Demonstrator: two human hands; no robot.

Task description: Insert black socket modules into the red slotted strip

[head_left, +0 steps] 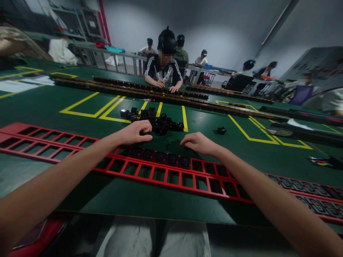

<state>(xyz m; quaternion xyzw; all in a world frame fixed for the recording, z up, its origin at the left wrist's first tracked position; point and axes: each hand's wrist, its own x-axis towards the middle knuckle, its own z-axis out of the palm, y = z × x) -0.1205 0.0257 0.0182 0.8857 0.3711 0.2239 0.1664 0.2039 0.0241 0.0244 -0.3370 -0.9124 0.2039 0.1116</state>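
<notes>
My left hand (pixel 138 131) is over the table at the near left edge of a pile of small black blocks (pixel 160 125). Its fingers are bent and the thumb stands apart from them, with nothing I can make out in the dark gap. To the right, my right hand (pixel 198 143) hovers just beyond a long red frame (pixel 158 182), its fingers loosely curved and nothing visible in them. Two rows of rectangular openings run along this frame. Several black pieces (pixel 172 159) sit in the far row, between my two hands.
One loose black block (pixel 221 130) lies right of the pile. Long dark rails (pixel 128 87) cross the green table, and a co-worker (pixel 164 64) works behind them. Black parts (pixel 300 187) fill the frame's right part. Colourful small items (pixel 320 161) lie at the right.
</notes>
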